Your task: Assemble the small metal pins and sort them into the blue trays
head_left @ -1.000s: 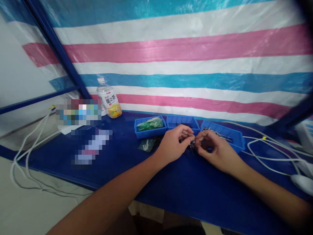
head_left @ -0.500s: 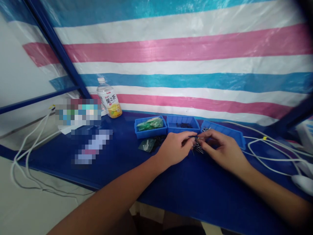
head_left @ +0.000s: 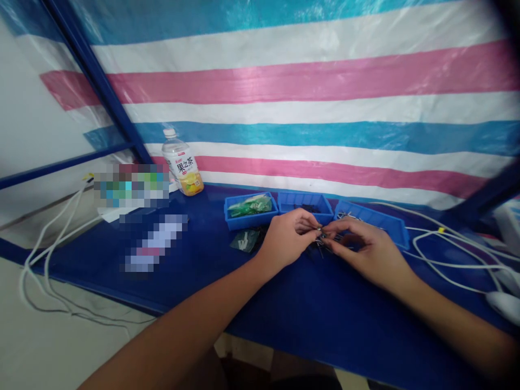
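Note:
My left hand (head_left: 288,238) and my right hand (head_left: 363,249) meet over the blue table (head_left: 309,314), fingertips pinched together on a small metal part (head_left: 319,235). The part is too small to name. Below the fingertips lies a little heap of thin metal pins (head_left: 325,248) on the table. Just behind the hands stand three blue trays: the left tray (head_left: 249,210) holds green pieces, the middle tray (head_left: 304,202) holds dark pieces, the right tray (head_left: 376,220) holds metal pins.
A small clear bag (head_left: 245,240) lies left of my left hand. A drink bottle (head_left: 182,163) stands at the back left by a blurred patch. White cables (head_left: 450,246) run along the right side, and more hang off the left edge. A striped tarp is behind.
My hands dipped towards the pin heap half a second ago with a thin pin between them; now they are slightly raised again, pinched together on a small part.

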{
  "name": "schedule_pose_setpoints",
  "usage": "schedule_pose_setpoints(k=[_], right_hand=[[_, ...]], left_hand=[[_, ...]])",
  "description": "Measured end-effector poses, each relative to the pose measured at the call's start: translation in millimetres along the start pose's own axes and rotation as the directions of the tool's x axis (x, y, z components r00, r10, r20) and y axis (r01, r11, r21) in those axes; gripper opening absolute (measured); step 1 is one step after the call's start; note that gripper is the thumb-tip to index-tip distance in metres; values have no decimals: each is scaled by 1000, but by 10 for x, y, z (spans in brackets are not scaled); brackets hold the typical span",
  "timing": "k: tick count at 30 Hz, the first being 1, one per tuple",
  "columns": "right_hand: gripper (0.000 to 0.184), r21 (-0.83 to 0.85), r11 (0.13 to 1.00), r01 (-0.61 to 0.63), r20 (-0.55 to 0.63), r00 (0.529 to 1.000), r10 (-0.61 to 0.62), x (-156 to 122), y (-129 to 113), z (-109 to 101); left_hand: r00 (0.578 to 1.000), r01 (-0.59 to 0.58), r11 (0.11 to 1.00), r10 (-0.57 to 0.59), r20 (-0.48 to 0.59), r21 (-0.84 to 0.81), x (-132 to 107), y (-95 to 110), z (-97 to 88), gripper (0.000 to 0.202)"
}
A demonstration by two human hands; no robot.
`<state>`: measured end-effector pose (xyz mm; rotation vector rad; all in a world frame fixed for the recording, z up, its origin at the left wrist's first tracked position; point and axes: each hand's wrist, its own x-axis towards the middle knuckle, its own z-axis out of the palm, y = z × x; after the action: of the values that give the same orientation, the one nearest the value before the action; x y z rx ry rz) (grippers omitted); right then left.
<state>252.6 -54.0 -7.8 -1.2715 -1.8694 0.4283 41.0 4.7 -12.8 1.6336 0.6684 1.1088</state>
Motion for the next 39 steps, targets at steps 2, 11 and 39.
schedule_pose_setpoints(k=[2,11,39], right_hand=[[21,9,1000,-23,-41,999,23,2,-16,0],[16,-68,996,63,-77,995,-68,14,-47,-56],[9,-97,994,45,-49,998,-50,7,-48,-26]], left_hand=[[1000,12,1000,-12,-21,-26,4,2,-5,18],[1000,-9,990,5,27,139,5,56,-13,25],[992,-70,983,51,118,168,-38,74,11,31]])
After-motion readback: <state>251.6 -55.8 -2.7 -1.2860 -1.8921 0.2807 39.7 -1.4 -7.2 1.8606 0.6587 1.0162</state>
